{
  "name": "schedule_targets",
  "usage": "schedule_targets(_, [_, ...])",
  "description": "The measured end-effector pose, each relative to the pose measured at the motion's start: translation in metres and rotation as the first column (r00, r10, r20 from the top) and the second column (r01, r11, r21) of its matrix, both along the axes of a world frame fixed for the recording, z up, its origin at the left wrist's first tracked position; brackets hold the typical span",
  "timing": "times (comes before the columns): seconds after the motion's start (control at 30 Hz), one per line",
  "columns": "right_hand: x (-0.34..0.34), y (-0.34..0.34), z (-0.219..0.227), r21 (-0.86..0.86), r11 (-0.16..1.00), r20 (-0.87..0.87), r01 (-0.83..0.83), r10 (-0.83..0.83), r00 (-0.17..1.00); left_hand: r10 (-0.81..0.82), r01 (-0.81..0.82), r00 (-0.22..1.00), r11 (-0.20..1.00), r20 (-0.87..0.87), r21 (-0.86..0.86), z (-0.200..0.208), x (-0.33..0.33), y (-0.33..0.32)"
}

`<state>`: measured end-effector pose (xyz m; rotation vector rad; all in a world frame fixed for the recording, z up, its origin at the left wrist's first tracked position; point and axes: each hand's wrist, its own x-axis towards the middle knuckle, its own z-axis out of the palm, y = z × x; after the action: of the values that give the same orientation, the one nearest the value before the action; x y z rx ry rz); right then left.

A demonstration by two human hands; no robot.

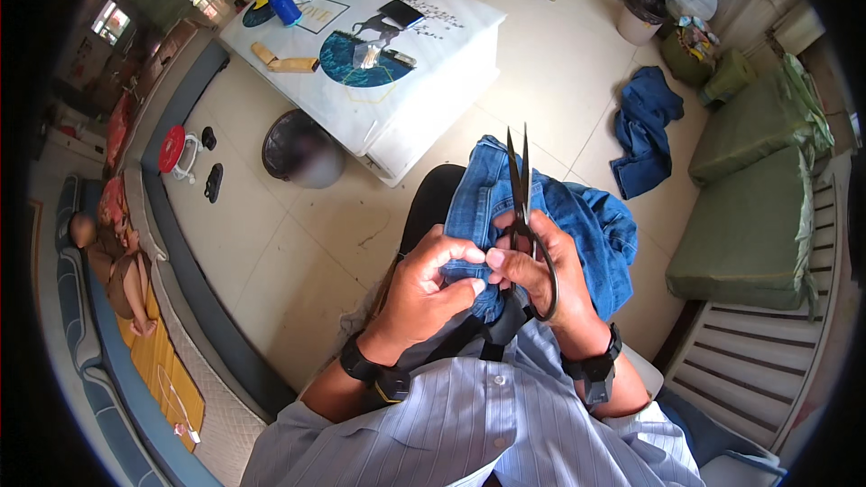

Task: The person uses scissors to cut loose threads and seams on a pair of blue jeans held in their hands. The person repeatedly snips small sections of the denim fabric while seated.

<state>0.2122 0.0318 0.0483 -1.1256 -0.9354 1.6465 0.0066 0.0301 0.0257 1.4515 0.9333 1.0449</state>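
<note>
Blue denim jeans point(588, 227) lie bunched across my lap. My left hand point(431, 281) is closed, pinching the edge of the denim between thumb and fingers. In my right hand point(552, 269) is a pair of dark metal scissors point(520, 182), blades pointing up and away from me, slightly parted. The loop handle rests round the right palm. My right thumb and fingertips also meet at the denim, close to the left fingertips. The bit of cloth between the fingertips is mostly hidden.
Ahead stands a white table point(433, 81) with a blue bottle point(283, 5) and a black case point(400, 14). A dark-lined bin point(302, 149) is beside it. More jeans point(646, 131) lie on the floor. Green cushions point(744, 230) are at right; a person point(122, 266) is on the left sofa.
</note>
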Motion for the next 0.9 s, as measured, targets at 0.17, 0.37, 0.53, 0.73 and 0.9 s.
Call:
schedule_targets(0.17, [-0.005,0.009,-0.007,-0.057,0.998,-0.151,0.017,-0.025,0.988,0.046,-0.025,0.984,0.992,-0.172,0.126,-0.004,-0.005,0.002])
schedule_targets(0.37, [-0.011,0.012,-0.012,-0.026,0.987,-0.203,0.157,-0.159,0.966,0.111,-0.108,0.989,0.994,0.099,-0.033,-0.014,-0.012,0.001])
schedule_targets(0.53, [-0.002,0.013,-0.023,-0.098,0.977,-0.337,0.189,-0.211,0.917,0.332,-0.245,0.854,0.936,0.401,-0.252,-0.029,-0.025,0.003])
schedule_targets(0.73, [-0.003,0.012,-0.029,-0.155,0.969,-0.369,0.193,-0.238,0.898,0.221,-0.107,0.92,0.936,0.323,-0.335,-0.028,-0.015,-0.011])
schedule_targets(0.9, [-0.006,0.003,-0.006,0.115,0.958,0.115,0.263,-0.276,0.954,0.269,-0.177,0.915,0.937,0.3,-0.301,-0.024,-0.006,-0.008])
